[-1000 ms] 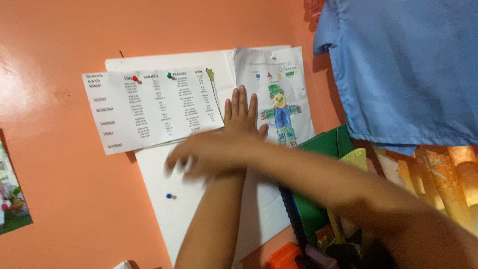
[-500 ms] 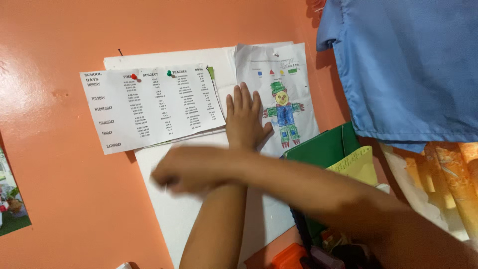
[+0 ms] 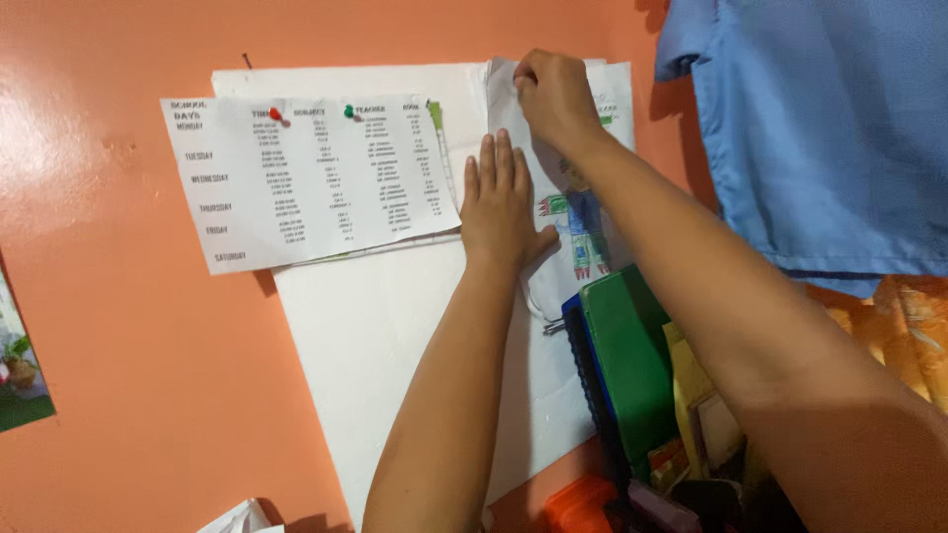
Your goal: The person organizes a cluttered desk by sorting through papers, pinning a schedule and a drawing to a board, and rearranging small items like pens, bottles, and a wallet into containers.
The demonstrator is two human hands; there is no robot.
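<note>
View from the head camera, looking at an orange wall (image 3: pixel 118 395). A large white board (image 3: pixel 395 336) is fixed to the wall and carries two sheets. The left hand (image 3: pixel 502 202) lies flat and open, fingers together and pointing up, its palm pressed against the left edge of a child's drawing (image 3: pixel 583 222), a paper sheet showing a coloured figure in green, blue and red. The right hand (image 3: pixel 553 94) is closed at the sheet's upper left corner, its grip bunched with fingertips pinched down on the paper; whether a pin sits under the fingers cannot be told. The drawing thus lies directly beneath both hands, the left at mid-height and the right near the top, with the right forearm crossing over its lower right part. Left of the drawing, a printed timetable sheet (image 3: pixel 306 183) hangs slightly tilted, held by a red pushpin (image 3: pixel 276 114) and a green pushpin (image 3: pixel 350 112). A green folder (image 3: pixel 627 355) stands below the drawing, touching its lower edge. A blue shirt (image 3: pixel 829 128) hangs at the upper right.
</note>
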